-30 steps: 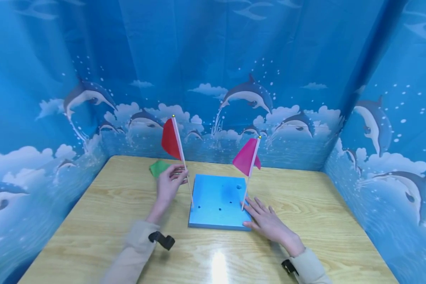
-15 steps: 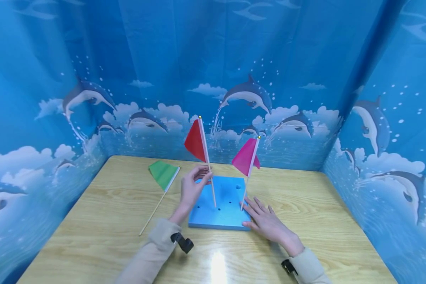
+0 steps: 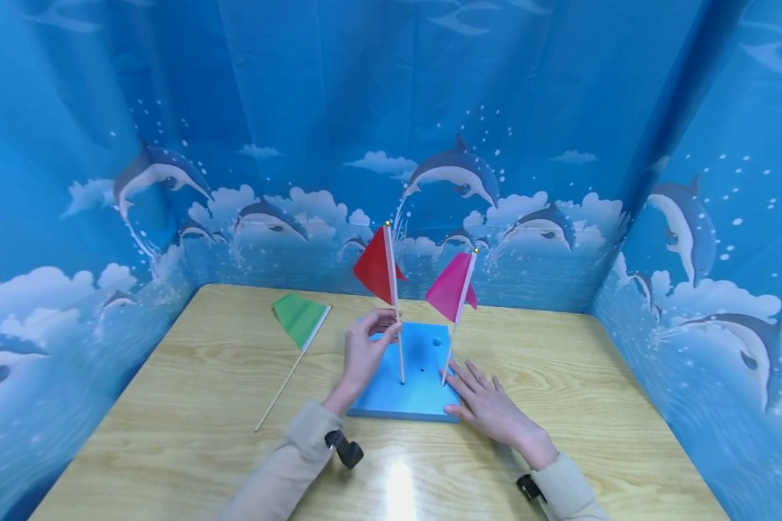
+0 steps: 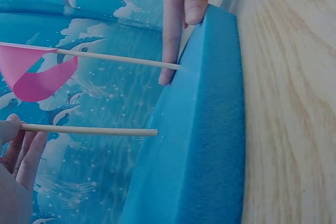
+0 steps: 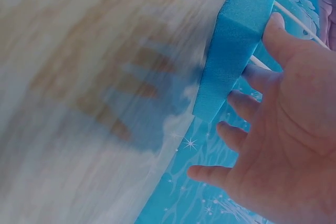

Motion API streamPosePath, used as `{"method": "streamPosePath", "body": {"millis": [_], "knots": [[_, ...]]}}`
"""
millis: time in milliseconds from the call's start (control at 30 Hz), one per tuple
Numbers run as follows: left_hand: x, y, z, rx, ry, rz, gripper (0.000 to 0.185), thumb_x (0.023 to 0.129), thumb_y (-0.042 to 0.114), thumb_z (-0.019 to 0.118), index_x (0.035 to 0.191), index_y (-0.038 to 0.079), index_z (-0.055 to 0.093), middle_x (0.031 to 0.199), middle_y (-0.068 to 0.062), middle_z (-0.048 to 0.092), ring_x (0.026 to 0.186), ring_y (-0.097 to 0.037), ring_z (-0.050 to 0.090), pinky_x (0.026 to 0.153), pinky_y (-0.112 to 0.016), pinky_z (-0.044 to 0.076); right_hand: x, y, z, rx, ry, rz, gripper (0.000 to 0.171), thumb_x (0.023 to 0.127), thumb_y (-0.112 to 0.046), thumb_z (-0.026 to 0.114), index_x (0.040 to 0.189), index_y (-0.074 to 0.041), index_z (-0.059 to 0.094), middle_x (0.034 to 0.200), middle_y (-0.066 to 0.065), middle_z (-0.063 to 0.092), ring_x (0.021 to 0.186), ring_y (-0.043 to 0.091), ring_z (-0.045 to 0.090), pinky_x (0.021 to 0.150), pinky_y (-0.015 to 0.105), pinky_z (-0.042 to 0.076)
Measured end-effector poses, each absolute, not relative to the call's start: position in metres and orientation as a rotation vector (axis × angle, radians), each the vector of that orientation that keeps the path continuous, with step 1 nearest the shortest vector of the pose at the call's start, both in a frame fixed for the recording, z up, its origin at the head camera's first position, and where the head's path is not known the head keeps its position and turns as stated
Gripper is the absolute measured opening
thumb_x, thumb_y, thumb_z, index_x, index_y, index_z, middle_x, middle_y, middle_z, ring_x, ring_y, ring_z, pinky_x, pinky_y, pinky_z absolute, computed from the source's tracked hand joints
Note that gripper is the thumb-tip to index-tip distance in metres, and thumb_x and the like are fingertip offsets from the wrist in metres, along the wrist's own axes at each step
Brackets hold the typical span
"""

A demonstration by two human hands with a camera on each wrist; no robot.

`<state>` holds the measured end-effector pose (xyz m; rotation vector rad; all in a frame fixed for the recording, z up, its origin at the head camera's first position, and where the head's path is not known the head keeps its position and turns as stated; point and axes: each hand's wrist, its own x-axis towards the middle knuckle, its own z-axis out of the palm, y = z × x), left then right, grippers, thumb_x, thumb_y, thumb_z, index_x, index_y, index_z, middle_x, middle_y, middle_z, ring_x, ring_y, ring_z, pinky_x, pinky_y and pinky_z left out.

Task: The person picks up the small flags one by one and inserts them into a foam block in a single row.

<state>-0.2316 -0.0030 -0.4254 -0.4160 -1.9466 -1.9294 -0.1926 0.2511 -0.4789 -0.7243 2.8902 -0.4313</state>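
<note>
A blue foam block [image 3: 423, 394] with several small holes lies mid-table. My left hand [image 3: 365, 352] pinches the stick of a red flag [image 3: 378, 269], held upright with its lower end at the block's top. In the left wrist view that stick [image 4: 89, 129] meets the foam block [image 4: 205, 129]. A pink flag [image 3: 452, 287] stands in the block near its right edge. My right hand [image 3: 489, 405] lies flat, fingers spread, on the block's right front corner; the right wrist view shows its fingers [image 5: 252, 77] against the foam block [image 5: 236, 35].
A green flag [image 3: 297, 320] on a long stick lies on the wooden table [image 3: 189, 405] to the left of the block. Blue dolphin-print curtains [image 3: 391, 145] wall the table in at the back and both sides.
My left hand has carried the red flag rightward from beside the block's left edge to over the block and brought it more upright. The right hand and pink flag have stayed put.
</note>
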Motion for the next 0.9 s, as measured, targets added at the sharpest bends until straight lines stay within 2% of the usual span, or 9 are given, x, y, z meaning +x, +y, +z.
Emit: {"method": "streamPosePath", "body": {"millis": [300,533,900], "knots": [[-0.249,0.003,-0.459,-0.417,-2.048,-1.867,0.021,0.092,0.003,0.072,0.112,-0.005,0.07,0.103,-0.02,0.074,0.089,-0.036,0.072,0.073,-0.032,0.064,-0.193,0.252,-0.479,-0.723,2.887,-0.443,0.066,0.105,-0.048,0.05,0.16,-0.017,0.031,0.168,0.01,0.019,0.153,0.043,0.013,0.112,0.08,0.015],[-0.246,0.003,-0.467,-0.445,-2.158,-1.828,0.02,0.092,0.014,0.075,0.11,0.007,0.073,0.101,-0.009,0.075,0.089,-0.023,0.073,0.072,-0.024,0.062,-0.194,0.251,-0.479,-0.706,2.876,-0.441,0.066,0.105,-0.048,0.049,0.16,-0.016,0.031,0.168,0.011,0.018,0.153,0.043,0.012,0.112,0.079,0.015],[-0.245,0.001,-0.467,-0.431,-2.248,-1.767,0.022,0.093,0.02,0.074,0.112,0.008,0.072,0.104,-0.008,0.075,0.09,-0.022,0.073,0.072,-0.023,0.062,-0.194,0.25,-0.478,-0.699,2.877,-0.443,0.066,0.105,-0.047,0.05,0.16,-0.016,0.032,0.168,0.01,0.019,0.153,0.043,0.013,0.112,0.08,0.014]]}}
